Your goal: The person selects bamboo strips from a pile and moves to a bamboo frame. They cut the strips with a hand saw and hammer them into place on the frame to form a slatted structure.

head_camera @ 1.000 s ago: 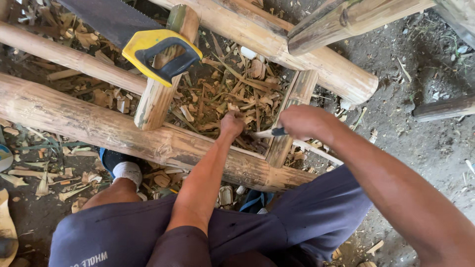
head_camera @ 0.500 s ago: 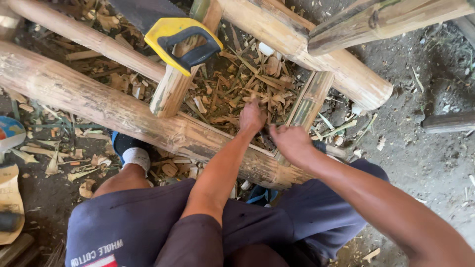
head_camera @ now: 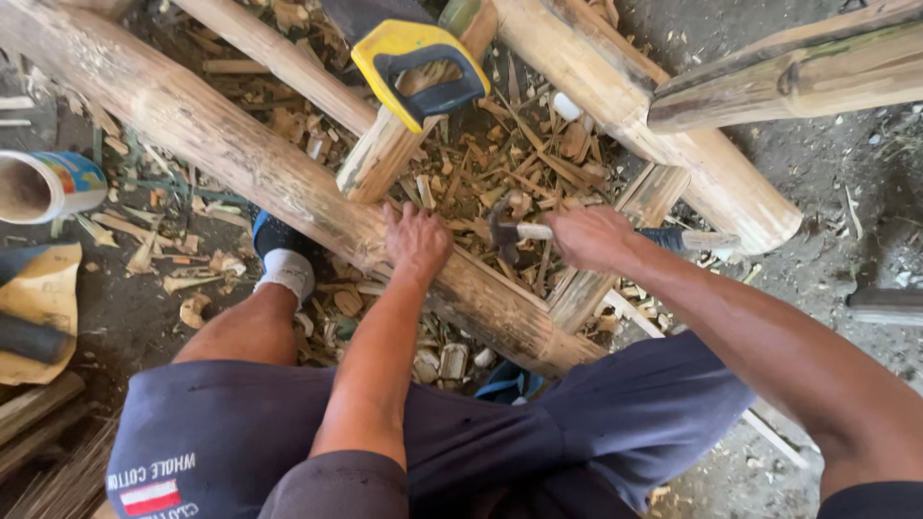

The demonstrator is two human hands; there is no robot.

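My left hand (head_camera: 416, 237) rests on top of a thick bamboo pole (head_camera: 240, 159) that runs diagonally across my lap, fingers curled over its far side. My right hand (head_camera: 588, 237) grips a hammer (head_camera: 514, 231) by its pale handle, the dark metal head pointing left just beyond the pole and close to my left hand. A handsaw with a yellow and dark blue handle (head_camera: 420, 69) lies on a short cross piece of bamboo (head_camera: 385, 154) above my left hand.
More bamboo poles (head_camera: 663, 125) form a frame around a heap of chips and shavings (head_camera: 500, 163). Another pole (head_camera: 788, 82) juts in at the upper right. A can (head_camera: 48, 183) lies at the left edge. My foot in a white sock (head_camera: 284, 264) sits under the pole.
My view has shifted, so the frame sits higher and more to the right. My right hand has drawn back to the right with the hammer; my left hand stays on the pole.
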